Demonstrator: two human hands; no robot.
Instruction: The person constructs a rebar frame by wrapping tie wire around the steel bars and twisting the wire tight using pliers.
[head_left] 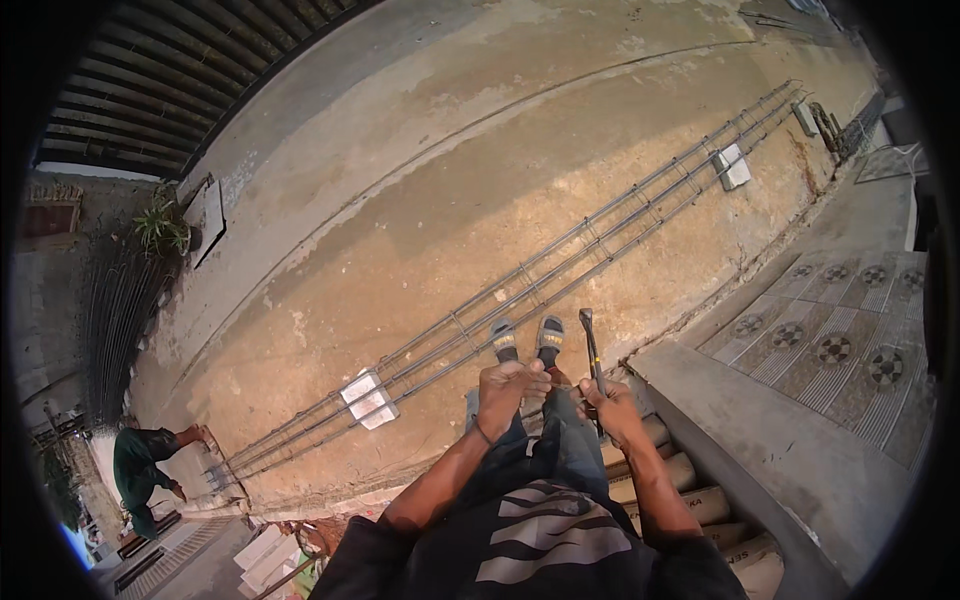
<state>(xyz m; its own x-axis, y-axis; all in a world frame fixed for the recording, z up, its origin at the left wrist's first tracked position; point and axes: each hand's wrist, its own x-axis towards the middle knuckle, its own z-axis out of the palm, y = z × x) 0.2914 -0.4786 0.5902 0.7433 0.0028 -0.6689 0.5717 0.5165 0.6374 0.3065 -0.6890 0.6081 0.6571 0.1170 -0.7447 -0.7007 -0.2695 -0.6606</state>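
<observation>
Above your left hand [515,388], its hold unclear, the rebar cage [522,266] slants toward upper right; your farther right hand [610,405] grips a black tool [593,350].

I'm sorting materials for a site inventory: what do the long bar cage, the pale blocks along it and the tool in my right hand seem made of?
Bar cage: probably steel; slim, dull grey bars with thin crosswise ties.

Pale blocks: perhaps lightweight concrete; matte and off-white, texture unclear.

Tool: likely dark metal; the handles' coating is unclear.
</observation>
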